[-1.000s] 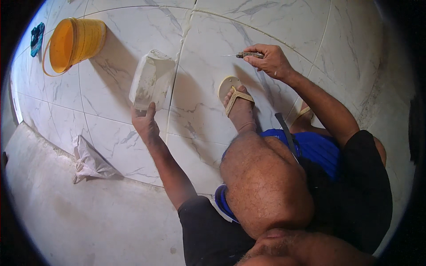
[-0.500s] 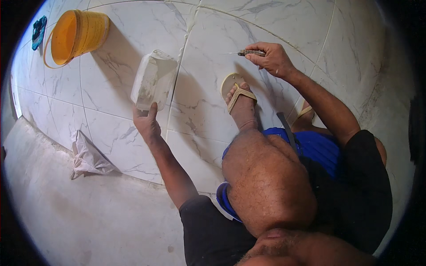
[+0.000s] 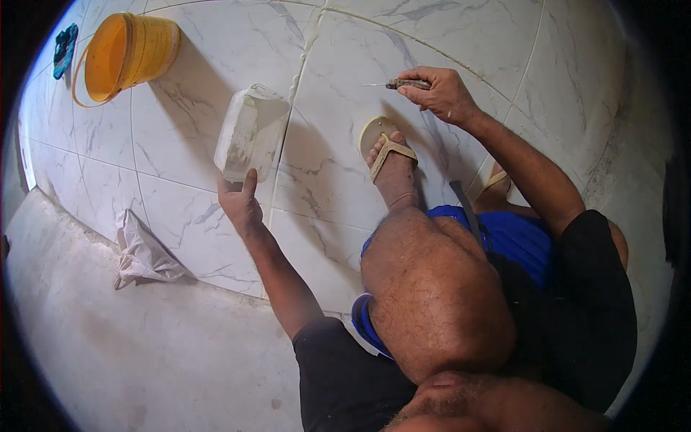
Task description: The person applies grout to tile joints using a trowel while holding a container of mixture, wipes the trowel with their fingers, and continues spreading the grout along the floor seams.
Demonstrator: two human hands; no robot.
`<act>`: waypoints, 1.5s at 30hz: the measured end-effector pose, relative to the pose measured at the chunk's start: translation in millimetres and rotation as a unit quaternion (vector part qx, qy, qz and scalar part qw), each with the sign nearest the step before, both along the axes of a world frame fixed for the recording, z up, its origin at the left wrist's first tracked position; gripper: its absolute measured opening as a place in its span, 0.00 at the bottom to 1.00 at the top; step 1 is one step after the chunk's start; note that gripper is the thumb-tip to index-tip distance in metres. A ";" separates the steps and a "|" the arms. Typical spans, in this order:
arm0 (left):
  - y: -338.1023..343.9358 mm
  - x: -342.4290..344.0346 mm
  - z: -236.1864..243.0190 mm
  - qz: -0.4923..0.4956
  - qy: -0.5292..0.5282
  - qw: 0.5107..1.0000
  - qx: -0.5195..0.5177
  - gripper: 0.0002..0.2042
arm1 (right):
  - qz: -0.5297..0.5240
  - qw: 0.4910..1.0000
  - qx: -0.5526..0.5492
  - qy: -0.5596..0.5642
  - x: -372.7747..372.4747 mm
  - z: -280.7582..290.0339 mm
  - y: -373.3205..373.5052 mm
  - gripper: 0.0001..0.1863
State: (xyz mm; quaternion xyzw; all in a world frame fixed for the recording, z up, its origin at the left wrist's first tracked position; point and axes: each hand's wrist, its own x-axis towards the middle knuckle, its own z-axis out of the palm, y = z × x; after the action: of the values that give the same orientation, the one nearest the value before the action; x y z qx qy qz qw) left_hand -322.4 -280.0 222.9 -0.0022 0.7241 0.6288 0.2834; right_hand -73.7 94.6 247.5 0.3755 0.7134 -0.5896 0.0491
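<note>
My left hand point(image 3: 241, 207) grips the near end of a clear, smeared plastic container point(image 3: 250, 137), the thumb over its rim. The container is tilted above the tiled floor point(image 3: 194, 223), its opening partly facing me, with some pale residue inside. My right hand point(image 3: 448, 95) is closed around the dark, stained handle of a small tool point(image 3: 409, 85). A thin metal blade points left from the handle, edge-on, so its exact shape cannot be made out. Tool and container are apart, with the wet-looking joint between tiles point(image 3: 294, 90) passing between them.
A yellow bucket point(image 3: 152, 50) leans with its mouth toward the left, its handle hanging down. Beyond it lies a teal cloth point(image 3: 65, 49). A whitish crumpled bag point(image 3: 142, 258) rests at the tile edge beside rough concrete point(image 3: 144, 345). My sandalled foot point(image 3: 392, 155) stands below my right hand.
</note>
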 end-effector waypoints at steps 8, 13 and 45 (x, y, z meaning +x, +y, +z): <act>-6.6 1.0 -2.9 0.003 -0.012 1.000 -0.002 0.30 | -0.001 1.000 0.002 0.004 2.8 -2.1 -0.4 0.17; -10.0 3.6 0.3 0.000 -0.003 1.000 0.009 0.31 | 0.009 1.000 0.011 -0.003 2.5 -1.9 0.2 0.17; -52.5 20.6 9.5 0.022 0.001 1.000 -0.019 0.33 | 0.024 1.000 0.008 0.006 -13.5 -0.6 -10.9 0.19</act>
State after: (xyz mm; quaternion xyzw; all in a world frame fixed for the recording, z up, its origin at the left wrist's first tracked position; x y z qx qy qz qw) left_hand -301.8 -332.6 232.3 -0.0232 0.7357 0.6212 0.2690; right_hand -87.2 83.7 246.8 0.3554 0.7272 -0.5845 0.0558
